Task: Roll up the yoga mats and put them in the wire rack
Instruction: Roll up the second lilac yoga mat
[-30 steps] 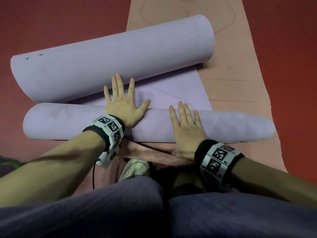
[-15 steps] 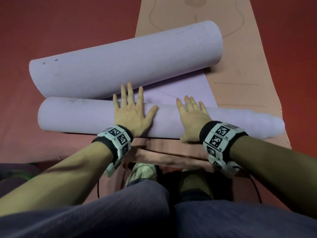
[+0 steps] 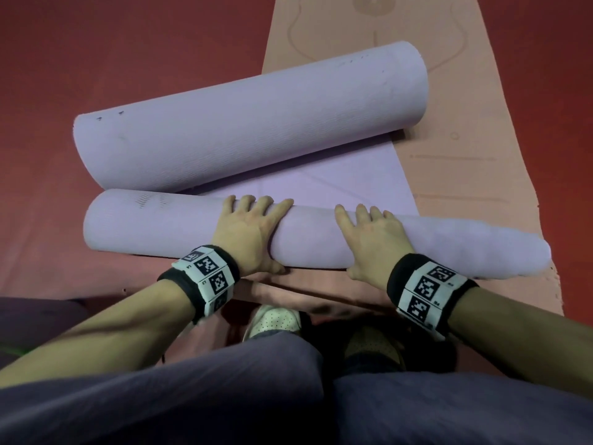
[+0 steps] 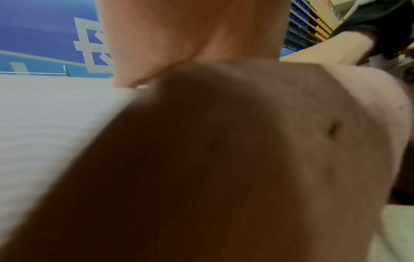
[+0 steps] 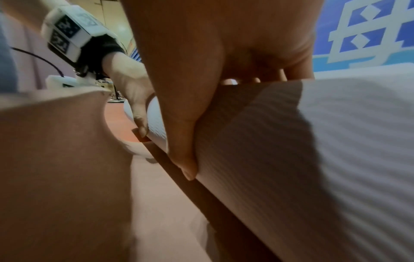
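A lilac yoga mat lies across the floor with both ends rolled. Its thin near roll is under my hands and the thick far roll lies just beyond, with a short flat strip between them. My left hand grips the near roll at its middle, fingers curled over the top and thumb on the near side. My right hand grips it the same way further right. In the right wrist view my thumb presses the ribbed roll. The left wrist view is mostly blurred palm against the mat.
A salmon-pink mat lies flat beneath, running away from me over the red floor. My knees and shoes are right behind the near roll. No wire rack shows in the head view. Shelving stands far off.
My hands went from flat palms on the near roll to fingers curled over it. The near roll has moved away from me toward the far roll, and the flat strip is shorter.
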Demonstrator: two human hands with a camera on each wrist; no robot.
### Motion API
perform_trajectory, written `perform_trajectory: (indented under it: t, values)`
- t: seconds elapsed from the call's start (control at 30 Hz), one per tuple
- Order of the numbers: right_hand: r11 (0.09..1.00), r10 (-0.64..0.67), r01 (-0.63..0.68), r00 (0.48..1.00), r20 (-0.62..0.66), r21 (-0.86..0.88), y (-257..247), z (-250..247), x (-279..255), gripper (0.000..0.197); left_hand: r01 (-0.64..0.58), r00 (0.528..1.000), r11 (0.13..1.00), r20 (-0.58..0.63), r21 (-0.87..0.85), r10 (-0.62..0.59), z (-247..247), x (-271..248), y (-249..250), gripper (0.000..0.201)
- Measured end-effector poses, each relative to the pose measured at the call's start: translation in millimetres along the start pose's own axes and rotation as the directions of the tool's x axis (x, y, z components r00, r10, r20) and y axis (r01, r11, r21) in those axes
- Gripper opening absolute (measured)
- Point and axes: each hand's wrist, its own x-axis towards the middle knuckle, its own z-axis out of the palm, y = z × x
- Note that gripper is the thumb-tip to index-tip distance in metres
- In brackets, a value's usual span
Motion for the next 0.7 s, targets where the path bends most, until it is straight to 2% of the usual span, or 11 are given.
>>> perform_trajectory:
  t: [0.1, 0.23, 0.37, 0.4, 0.5, 0.53, 0.63, 0.7]
  values:
    - [0.999, -0.041, 0.041, 0.999, 0.035, -0.006, -8.2, 5.5, -20.8, 0.112, -0.042, 0.999, 0.999, 0.031, -0.003, 0.042, -1.3, -20.4, 5.1, 0.125]
    - [0.995, -0.069, 0.061, 0.992, 0.105, 0.076, -12.5, 10.9, -46.3, 0.112, -0.09, 0.995, 0.996, -0.048, 0.021, 0.091, 6.3, -49.8, 17.3, 0.119]
    - [0.993, -0.03, 0.013, 0.99, 0.138, 0.118, -13.9, 4.0, -53.5, 0.105, -0.086, 0.995, 0.996, -0.052, 0.012, 0.087, 4.9, -49.9, 18.1, 0.12]
    - [0.988, -0.012, -0.007, 0.992, 0.124, 0.152, -18.0, 3.6, -54.9, 0.095, -0.082, 0.996, 0.997, -0.026, 0.012, 0.083, 2.6, -47.5, 18.1, 0.122]
    - [0.973, 0.035, -0.006, 0.992, -0.12, 0.233, -39.5, 12.7, -58.2, 0.067, -0.081, 0.994, 0.997, 0.075, 0.013, 0.08, -4.1, -39.8, 17.7, 0.128]
    - [0.97, 0.038, -0.002, 0.989, -0.143, 0.243, -46.6, 18.1, -60.1, 0.062, -0.079, 0.991, 0.997, 0.106, 0.011, 0.077, -4.9, -38.5, 17.5, 0.13]
    - [0.952, 0.05, -0.006, 0.99, -0.134, 0.307, -52.2, 35.7, -58.3, 0.064, -0.046, 0.984, 0.998, 0.173, -0.031, 0.051, -9.5, -37.2, 17.5, 0.13]
    - [0.951, 0.053, 0.004, 0.983, -0.177, 0.309, -49.4, 34.4, -52.3, 0.072, 0.059, 0.977, 0.973, 0.215, -0.222, -0.01, -15.1, -32.4, 14.5, 0.121]
